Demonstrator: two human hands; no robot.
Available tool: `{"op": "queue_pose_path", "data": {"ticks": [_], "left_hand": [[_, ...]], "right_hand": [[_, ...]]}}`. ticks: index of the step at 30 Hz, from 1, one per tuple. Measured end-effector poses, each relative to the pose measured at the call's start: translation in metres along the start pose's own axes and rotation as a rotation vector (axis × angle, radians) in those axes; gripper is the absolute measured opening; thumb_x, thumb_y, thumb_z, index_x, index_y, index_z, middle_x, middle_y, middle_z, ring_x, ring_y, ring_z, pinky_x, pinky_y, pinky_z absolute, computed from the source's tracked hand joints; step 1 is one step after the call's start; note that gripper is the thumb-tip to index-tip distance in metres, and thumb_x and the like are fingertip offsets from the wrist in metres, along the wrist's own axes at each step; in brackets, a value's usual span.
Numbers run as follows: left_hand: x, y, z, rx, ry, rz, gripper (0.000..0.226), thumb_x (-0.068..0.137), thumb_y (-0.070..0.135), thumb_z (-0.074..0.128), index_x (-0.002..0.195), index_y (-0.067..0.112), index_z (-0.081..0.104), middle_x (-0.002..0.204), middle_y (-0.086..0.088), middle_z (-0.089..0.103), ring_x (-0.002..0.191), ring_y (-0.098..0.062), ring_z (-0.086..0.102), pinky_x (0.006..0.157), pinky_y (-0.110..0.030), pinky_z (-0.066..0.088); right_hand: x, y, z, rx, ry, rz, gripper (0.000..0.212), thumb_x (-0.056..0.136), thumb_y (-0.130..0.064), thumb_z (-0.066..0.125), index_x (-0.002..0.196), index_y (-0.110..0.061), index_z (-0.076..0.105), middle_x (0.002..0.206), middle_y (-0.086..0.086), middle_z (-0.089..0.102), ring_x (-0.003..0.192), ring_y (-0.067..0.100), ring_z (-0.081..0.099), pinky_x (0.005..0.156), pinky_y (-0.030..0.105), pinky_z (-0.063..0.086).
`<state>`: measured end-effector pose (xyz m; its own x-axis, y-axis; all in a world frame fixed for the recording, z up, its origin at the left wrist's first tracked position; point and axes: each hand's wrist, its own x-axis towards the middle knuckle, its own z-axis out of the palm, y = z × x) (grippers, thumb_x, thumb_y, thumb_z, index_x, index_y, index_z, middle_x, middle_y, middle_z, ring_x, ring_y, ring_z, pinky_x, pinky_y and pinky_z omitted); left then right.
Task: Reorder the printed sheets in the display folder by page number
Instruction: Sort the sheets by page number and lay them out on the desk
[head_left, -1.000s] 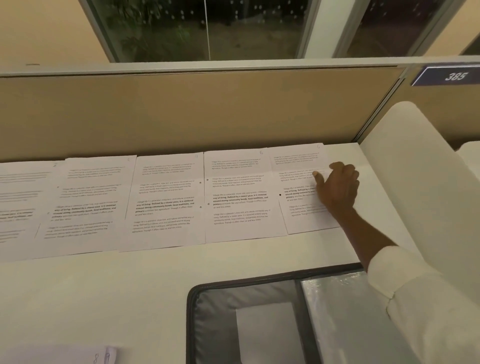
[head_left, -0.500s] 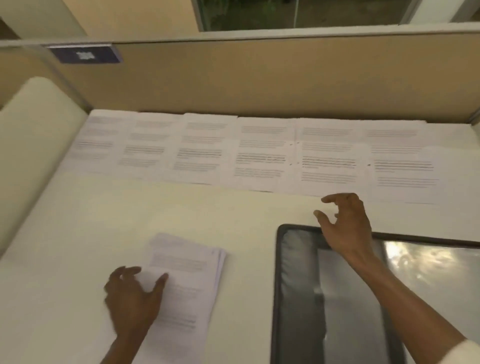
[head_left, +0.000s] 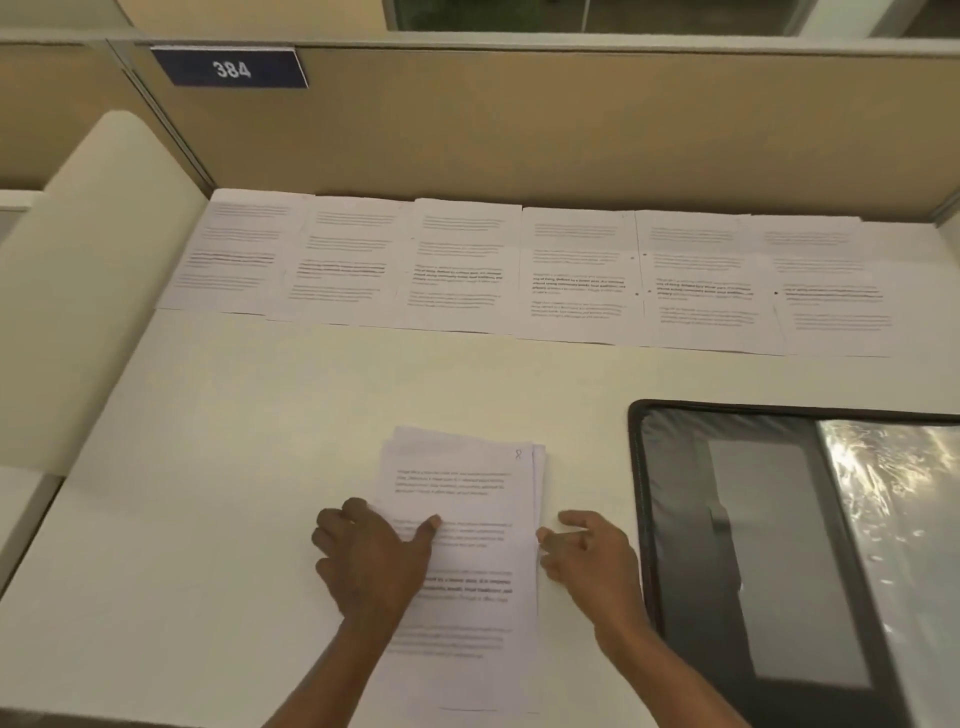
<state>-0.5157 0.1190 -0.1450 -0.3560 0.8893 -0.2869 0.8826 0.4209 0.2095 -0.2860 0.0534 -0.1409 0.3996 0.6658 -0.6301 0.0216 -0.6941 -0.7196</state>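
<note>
A small stack of printed sheets (head_left: 467, 499) lies on the white desk in front of me, its top sheet marked 8 in the upper right corner. My left hand (head_left: 371, 558) rests flat on the stack's left edge, thumb on the top sheet. My right hand (head_left: 595, 558) hovers at the stack's right edge, its fingers loosely bent and touching the paper's side. Several printed sheets (head_left: 576, 275) lie side by side in a row along the far partition. The open display folder (head_left: 753, 545), black-edged with clear sleeves, lies at the right.
A tan partition wall (head_left: 519, 124) with a number plate reading 384 (head_left: 231, 67) closes the desk's far side. A cream rounded panel (head_left: 88, 270) borders the left. The white desk (head_left: 337, 384) stretches between the row of sheets and the stack.
My right hand came back from the far row to the stack's right edge. My left hand came into view on the stack and slid to its left edge. My view swung left.
</note>
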Motion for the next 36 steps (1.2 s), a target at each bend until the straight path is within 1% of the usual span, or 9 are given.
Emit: {"op": "queue_pose_path", "data": {"ticks": [3, 6, 10, 13, 16, 20, 25, 30, 36], "left_hand": [[-0.001, -0.004, -0.007, 0.012, -0.056, 0.026, 0.098, 0.070, 0.079, 0.077, 0.128, 0.009, 0.041, 0.128, -0.012, 0.041, 0.122, -0.033, 0.045, 0.093, -0.049, 0.049], [0.003, -0.009, -0.011, -0.071, -0.111, 0.024, 0.100, 0.072, 0.077, 0.078, 0.130, 0.007, 0.039, 0.130, -0.012, 0.040, 0.124, -0.033, 0.047, 0.096, -0.049, 0.049], [0.017, -0.020, -0.018, -0.115, -0.198, 0.015, 0.095, 0.074, 0.074, 0.079, 0.132, 0.007, 0.043, 0.132, -0.013, 0.052, 0.124, -0.034, 0.053, 0.103, -0.048, 0.046], [0.028, -0.029, -0.025, -0.182, -0.281, -0.032, 0.082, 0.078, 0.067, 0.081, 0.131, 0.014, 0.049, 0.127, -0.006, 0.063, 0.127, -0.033, 0.053, 0.106, -0.046, 0.038], [0.033, -0.039, -0.030, -0.333, -0.344, -0.084, 0.058, 0.078, 0.057, 0.087, 0.115, 0.022, 0.058, 0.115, 0.003, 0.067, 0.123, -0.029, 0.053, 0.107, -0.046, 0.037], [0.029, -0.041, -0.033, -0.483, -0.384, -0.087, 0.037, 0.079, 0.049, 0.089, 0.090, 0.024, 0.064, 0.100, 0.005, 0.065, 0.114, -0.025, 0.048, 0.096, -0.050, 0.051], [0.016, -0.030, -0.033, -0.473, -0.391, -0.035, 0.053, 0.077, 0.051, 0.090, 0.106, 0.021, 0.057, 0.115, 0.000, 0.051, 0.108, -0.023, 0.055, 0.092, -0.046, 0.057], [0.003, -0.021, -0.033, -0.510, -0.398, -0.068, 0.058, 0.079, 0.041, 0.090, 0.120, 0.019, 0.054, 0.108, 0.004, 0.069, 0.097, -0.024, 0.072, 0.087, -0.048, 0.063], [0.004, -0.046, -0.003, -0.655, -0.453, -0.124, 0.070, 0.069, 0.076, 0.075, 0.124, 0.031, 0.071, 0.113, 0.008, 0.077, 0.097, -0.021, 0.077, 0.083, -0.048, 0.065]], "right_hand": [[-0.007, 0.002, 0.021, 0.013, 0.044, 0.001, 0.036, 0.086, -0.033, 0.087, 0.117, -0.025, 0.069, 0.089, -0.006, 0.078, 0.087, 0.013, 0.075, 0.088, 0.042, 0.063], [-0.012, -0.005, 0.034, -0.024, 0.066, -0.017, 0.036, 0.079, -0.029, 0.093, 0.106, -0.026, 0.069, 0.090, -0.003, 0.076, 0.084, 0.014, 0.073, 0.075, 0.032, 0.061], [-0.017, -0.010, 0.046, -0.058, 0.084, -0.039, 0.024, 0.079, -0.026, 0.093, 0.092, -0.021, 0.074, 0.081, -0.005, 0.077, 0.076, 0.017, 0.075, 0.063, 0.033, 0.061], [-0.016, -0.009, 0.053, -0.036, 0.108, -0.026, 0.014, 0.087, -0.028, 0.087, 0.087, -0.017, 0.077, 0.077, -0.006, 0.078, 0.075, 0.022, 0.076, 0.070, 0.042, 0.065], [-0.016, -0.013, 0.056, 0.027, 0.108, 0.004, 0.007, 0.093, -0.023, 0.080, 0.097, -0.020, 0.075, 0.086, -0.002, 0.079, 0.079, 0.022, 0.076, 0.064, 0.037, 0.062], [-0.019, -0.010, 0.054, 0.040, 0.129, 0.002, 0.011, 0.095, -0.014, 0.077, 0.101, -0.023, 0.073, 0.095, -0.003, 0.078, 0.084, 0.020, 0.075, 0.064, 0.030, 0.057], [-0.020, 0.002, 0.049, -0.002, 0.106, 0.004, 0.015, 0.095, -0.013, 0.078, 0.105, -0.022, 0.072, 0.097, -0.006, 0.077, 0.086, 0.017, 0.074, 0.067, 0.030, 0.059], [-0.019, 0.003, 0.041, -0.013, 0.062, -0.026, 0.022, 0.092, -0.011, 0.080, 0.107, -0.023, 0.070, 0.100, -0.006, 0.077, 0.089, 0.016, 0.074, 0.067, 0.028, 0.060], [-0.022, 0.003, 0.032, 0.003, 0.074, -0.103, 0.014, 0.093, -0.014, 0.079, 0.097, -0.025, 0.070, 0.093, -0.011, 0.079, 0.084, 0.014, 0.076, 0.076, 0.039, 0.066]]}}
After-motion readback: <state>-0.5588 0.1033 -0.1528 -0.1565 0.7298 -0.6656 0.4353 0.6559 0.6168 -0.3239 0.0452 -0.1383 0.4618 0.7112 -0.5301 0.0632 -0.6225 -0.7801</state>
